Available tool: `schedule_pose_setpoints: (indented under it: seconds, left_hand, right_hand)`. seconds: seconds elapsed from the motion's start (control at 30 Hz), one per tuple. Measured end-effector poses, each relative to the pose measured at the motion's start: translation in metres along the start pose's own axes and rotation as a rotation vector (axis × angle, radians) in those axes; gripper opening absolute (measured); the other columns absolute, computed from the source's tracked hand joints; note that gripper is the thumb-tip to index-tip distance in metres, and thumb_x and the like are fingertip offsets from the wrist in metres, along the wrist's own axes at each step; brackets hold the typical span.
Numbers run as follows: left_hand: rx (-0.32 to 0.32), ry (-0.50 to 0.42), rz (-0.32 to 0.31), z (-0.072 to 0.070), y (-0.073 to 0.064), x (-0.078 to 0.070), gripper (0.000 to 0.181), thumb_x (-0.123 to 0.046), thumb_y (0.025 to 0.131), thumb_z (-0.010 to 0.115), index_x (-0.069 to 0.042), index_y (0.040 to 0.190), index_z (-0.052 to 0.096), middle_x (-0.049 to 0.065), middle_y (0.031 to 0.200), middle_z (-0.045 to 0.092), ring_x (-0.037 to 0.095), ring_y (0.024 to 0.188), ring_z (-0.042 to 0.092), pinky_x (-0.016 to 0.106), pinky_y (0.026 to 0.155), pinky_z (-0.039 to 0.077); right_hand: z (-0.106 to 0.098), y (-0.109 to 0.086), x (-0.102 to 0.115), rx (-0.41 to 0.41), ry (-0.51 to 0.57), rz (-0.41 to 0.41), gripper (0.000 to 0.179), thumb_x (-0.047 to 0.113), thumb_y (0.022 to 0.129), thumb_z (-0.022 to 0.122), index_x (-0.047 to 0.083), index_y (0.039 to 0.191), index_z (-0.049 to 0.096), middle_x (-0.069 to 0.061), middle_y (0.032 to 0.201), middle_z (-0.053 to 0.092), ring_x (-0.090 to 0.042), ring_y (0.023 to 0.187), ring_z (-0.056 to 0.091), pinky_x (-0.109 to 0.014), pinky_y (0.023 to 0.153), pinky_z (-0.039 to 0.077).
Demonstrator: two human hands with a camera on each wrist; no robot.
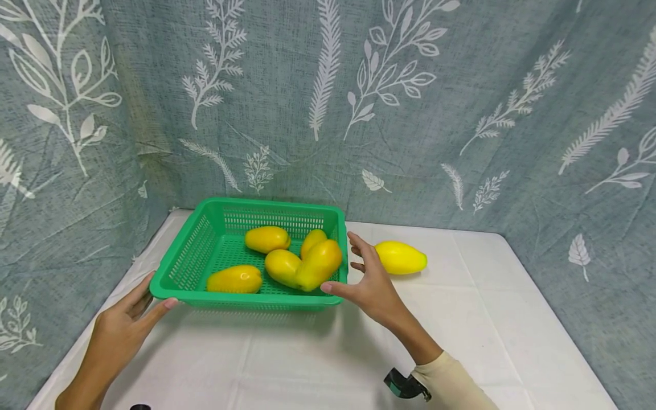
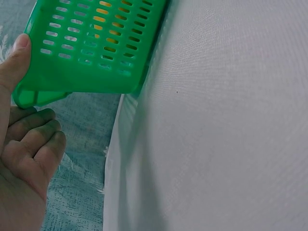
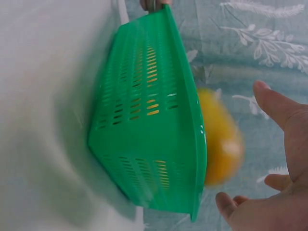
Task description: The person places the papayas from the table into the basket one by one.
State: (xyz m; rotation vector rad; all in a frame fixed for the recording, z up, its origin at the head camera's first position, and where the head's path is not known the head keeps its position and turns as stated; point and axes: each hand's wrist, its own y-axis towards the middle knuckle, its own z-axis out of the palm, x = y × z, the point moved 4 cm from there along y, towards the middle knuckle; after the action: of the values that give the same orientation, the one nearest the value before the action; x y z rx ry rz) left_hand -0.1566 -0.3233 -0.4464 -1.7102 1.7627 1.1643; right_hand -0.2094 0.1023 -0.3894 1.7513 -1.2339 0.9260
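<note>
A green plastic basket (image 1: 246,297) with slotted walls holds several smooth yellow fruits, papaya-like in shape. My left hand (image 1: 115,336) grips its near left corner, the thumb over the rim and the fingers beneath, as the left wrist view also shows. Over the near right part, one fruit (image 1: 323,263) lies tilted on top of others; in the right wrist view this fruit (image 3: 221,139) is blurred and rises above the rim. Beside the right wall is my right hand (image 1: 371,285), thumb and fingers spread apart, holding nothing. Another yellow fruit (image 1: 402,258) lies on the table behind that hand.
A white cloth covers the table (image 1: 451,330). Blue-grey curtains (image 1: 287,114) with white leaf prints hang at the back and both sides. A black strapped device (image 1: 405,385) sits at my right wrist, and a small dark object (image 1: 140,407) shows at the bottom edge.
</note>
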Motion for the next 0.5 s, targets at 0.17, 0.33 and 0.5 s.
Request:
schedule_pose_setpoints:
  seconds: [0.17, 0.33, 0.5]
  left_hand:
    - [0.009, 0.002, -0.007, 0.001, -0.001, 0.003, 0.077, -0.029, 0.103, 0.074, -0.012, 0.166, 0.034, 0.035, 0.15, 0.049, -0.029, 0.111, 0.039, -0.003, 0.077, 0.044]
    - [0.021, 0.009, -0.016, 0.001, -0.002, 0.005, 0.077, -0.031, 0.104, 0.073, -0.015, 0.167, 0.032, 0.034, 0.152, 0.049, -0.029, 0.112, 0.038, -0.003, 0.077, 0.044]
    - [0.016, 0.011, -0.019, 0.002, -0.003, 0.005, 0.077, -0.031, 0.103, 0.074, -0.016, 0.167, 0.033, 0.034, 0.151, 0.049, -0.03, 0.111, 0.038, -0.003, 0.076, 0.044]
  right_hand:
    - [-0.003, -0.004, -0.002, 0.01, 0.007, 0.026, 0.107, 0.036, 0.083, 0.093, 0.021, 0.168, 0.031, -0.003, 0.17, 0.03, -0.029, 0.154, 0.036, -0.051, 0.121, 0.041]
    - [-0.009, -0.008, -0.007, 0.012, 0.006, 0.031, 0.108, 0.043, 0.082, 0.093, 0.023, 0.168, 0.031, -0.004, 0.171, 0.029, -0.031, 0.154, 0.036, -0.054, 0.121, 0.04]
    - [-0.015, -0.011, -0.014, 0.005, 0.016, 0.038, 0.106, 0.044, 0.083, 0.093, 0.025, 0.167, 0.031, -0.001, 0.17, 0.032, -0.031, 0.153, 0.038, -0.054, 0.12, 0.042]
